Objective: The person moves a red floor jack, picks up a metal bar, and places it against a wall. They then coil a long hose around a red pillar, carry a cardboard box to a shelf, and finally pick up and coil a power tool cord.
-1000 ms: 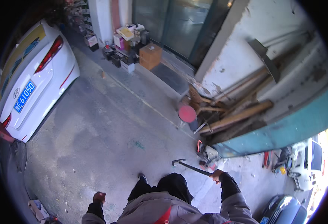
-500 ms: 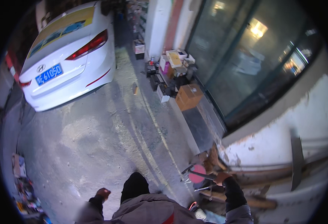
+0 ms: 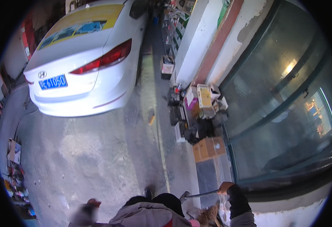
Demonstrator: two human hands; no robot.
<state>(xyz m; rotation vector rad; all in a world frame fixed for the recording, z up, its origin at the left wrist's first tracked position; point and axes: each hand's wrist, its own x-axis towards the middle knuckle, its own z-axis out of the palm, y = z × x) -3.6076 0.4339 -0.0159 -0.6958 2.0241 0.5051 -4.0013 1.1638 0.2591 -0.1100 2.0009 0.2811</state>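
My right hand (image 3: 225,188) is closed around the end of a dark handle at the lower right. It is a hammer (image 3: 200,195), held out level to the left, with its grey head beside my dark-trousered leg. Below it, near my body, sits a brown, straw-like bundle (image 3: 210,216), partly cut off. At the lower left my left hand (image 3: 94,203) hangs over the grey floor, apart from any object I can see. Its fingers are too small and smeared to read.
A white car (image 3: 79,81) stands ahead on the left. Along the glass doors (image 3: 279,102) on the right are a cardboard box (image 3: 209,148), a dark slab (image 3: 207,176) and several small cartons and black parts. More clutter (image 3: 14,178) lies at the far left.
I have moved forward and the view has swung left: the car looks nearer and the boxes have shifted rightward. The hammer stays in my right hand; the timber at lower right has left view.
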